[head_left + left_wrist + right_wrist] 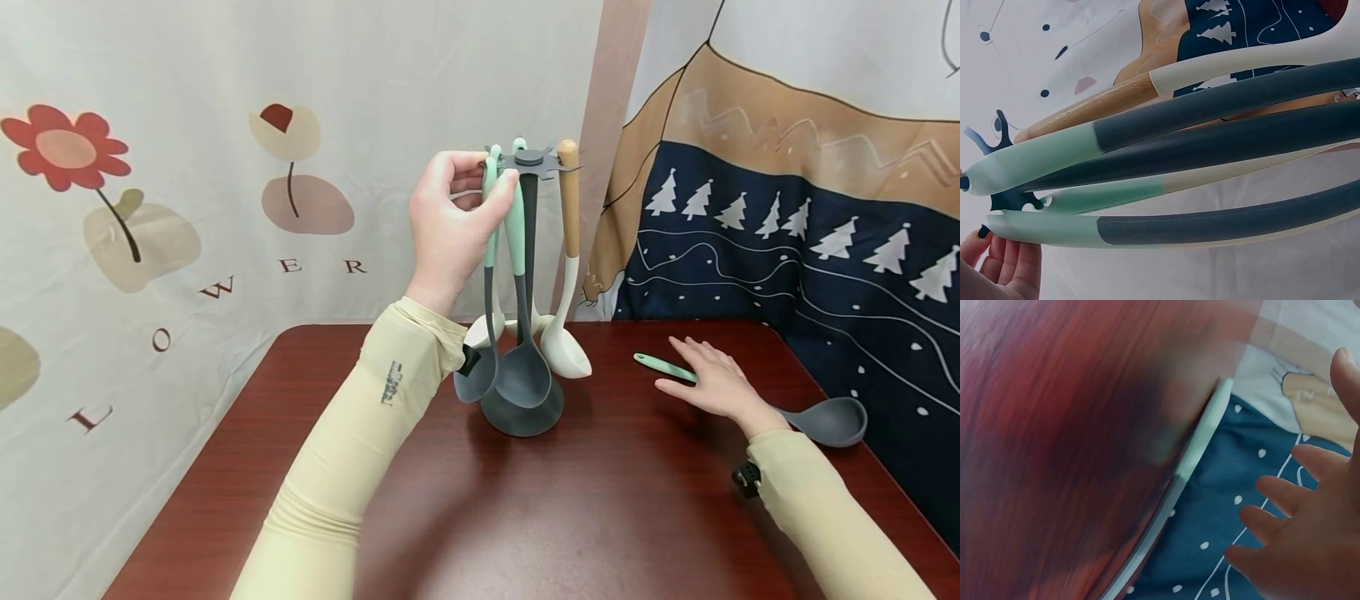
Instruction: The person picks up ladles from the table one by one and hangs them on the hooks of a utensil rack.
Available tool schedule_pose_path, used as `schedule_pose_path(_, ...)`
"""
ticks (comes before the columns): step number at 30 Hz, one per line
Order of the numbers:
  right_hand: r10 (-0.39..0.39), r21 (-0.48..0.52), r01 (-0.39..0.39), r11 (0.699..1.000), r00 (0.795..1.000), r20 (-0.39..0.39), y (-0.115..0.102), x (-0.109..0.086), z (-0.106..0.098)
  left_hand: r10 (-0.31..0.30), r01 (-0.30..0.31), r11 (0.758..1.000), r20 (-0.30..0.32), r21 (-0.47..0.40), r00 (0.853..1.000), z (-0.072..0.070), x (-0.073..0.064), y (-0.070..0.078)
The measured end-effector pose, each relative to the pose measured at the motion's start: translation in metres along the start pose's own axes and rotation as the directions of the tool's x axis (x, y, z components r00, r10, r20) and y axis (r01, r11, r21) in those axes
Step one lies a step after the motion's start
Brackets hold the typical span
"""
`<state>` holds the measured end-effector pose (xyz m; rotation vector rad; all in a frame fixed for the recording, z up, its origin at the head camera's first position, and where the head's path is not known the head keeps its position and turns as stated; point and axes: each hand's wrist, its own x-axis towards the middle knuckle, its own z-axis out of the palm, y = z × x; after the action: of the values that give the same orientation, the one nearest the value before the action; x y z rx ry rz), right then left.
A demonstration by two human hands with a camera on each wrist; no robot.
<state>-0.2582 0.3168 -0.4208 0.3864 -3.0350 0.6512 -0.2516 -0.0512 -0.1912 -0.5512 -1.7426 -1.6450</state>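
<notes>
A dark utensil stand (529, 158) on the table carries several hanging kitchen utensils. My left hand (453, 225) is at its left side, and the thumb and fingers pinch the top of a mint-handled grey ladle (476, 379). The left wrist view shows these fingertips (1025, 262) at the handle's end, by a hook. Another mint-and-grey ladle (525, 379) hangs at the front, a wood-handled white ladle (566, 354) at the right. My right hand (712, 379), fingers spread, hovers over a loose grey ladle (832, 421) with a mint handle (1205, 434); a gap shows between them in the right wrist view.
The reddish-brown table (615, 500) bears the stand near its far edge. The loose ladle's bowl lies close to the right edge. Behind hang a pale flower-print curtain (420, 75) and a navy tree-print cloth (720, 267). White utensils at the stand's back are partly hidden.
</notes>
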Motion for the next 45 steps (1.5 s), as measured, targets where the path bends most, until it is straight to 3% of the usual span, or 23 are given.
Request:
schedule_pose_path(13, 0.057, -0.046, -0.056, 0.997, 0.998, 0.024, 0.016, -0.004, -0.007, -0.011, 0.011, 1.000, 0.000, 0.006, 1.000, 0.000, 0.000, 0.001)
schedule_pose_path(29, 0.035, -0.148, -0.032, 0.989, 0.999, 0.015, 0.034, -0.003, -0.009, -0.010, 0.010, 1.000, 0.003, 0.009, 1.000, 0.000, 0.000, 0.001)
schedule_pose_path(45, 0.091, -0.112, -0.086, 0.990, 0.995, 0.038, 0.042, -0.009, -0.010, -0.004, 0.004, 1.000, 0.005, 0.016, 1.000, 0.000, -0.001, 0.002)
